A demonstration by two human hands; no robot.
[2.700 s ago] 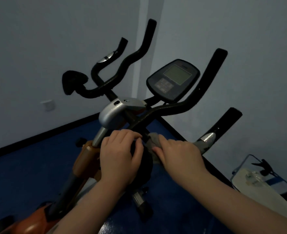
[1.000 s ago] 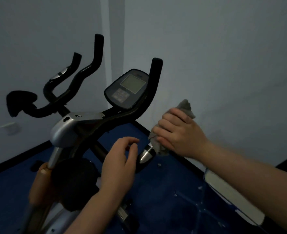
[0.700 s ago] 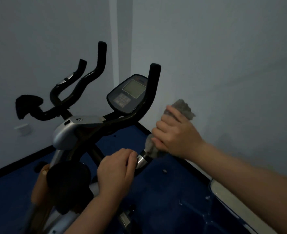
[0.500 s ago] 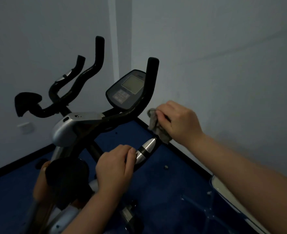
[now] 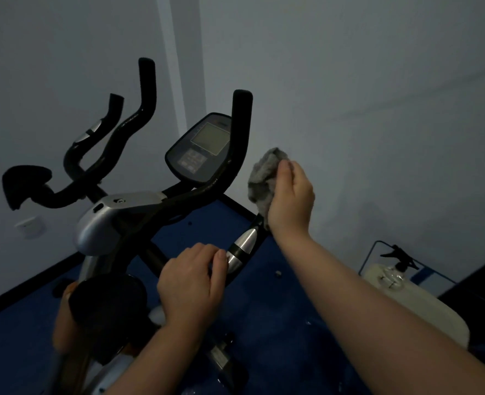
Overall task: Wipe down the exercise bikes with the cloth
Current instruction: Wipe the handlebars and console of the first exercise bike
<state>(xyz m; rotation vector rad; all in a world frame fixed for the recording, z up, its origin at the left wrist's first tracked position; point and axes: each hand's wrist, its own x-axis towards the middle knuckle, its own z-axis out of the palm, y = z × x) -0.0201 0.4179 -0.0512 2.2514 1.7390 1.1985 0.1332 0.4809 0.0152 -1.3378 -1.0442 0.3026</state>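
An exercise bike (image 5: 113, 220) with black handlebars and a grey console (image 5: 201, 146) fills the left and middle. Its near right handlebar arm (image 5: 242, 246) has a silver sensor band. My left hand (image 5: 193, 280) grips this arm just below the band. My right hand (image 5: 289, 198) holds a crumpled grey cloth (image 5: 262, 178) wrapped round the upper end of the same arm, so that end is hidden. The cloth bunches above my fingers.
White walls meet in a corner behind the bike. A blue floor (image 5: 278, 323) lies below. At the right stands a white object (image 5: 412, 303) with a spray bottle (image 5: 398, 266) on it. A wall socket (image 5: 30, 226) is at the left.
My right hand has slid the cloth up along the handlebar arm and turned, so the cloth now bunches above the fingers. My left hand keeps its grip below the silver band.
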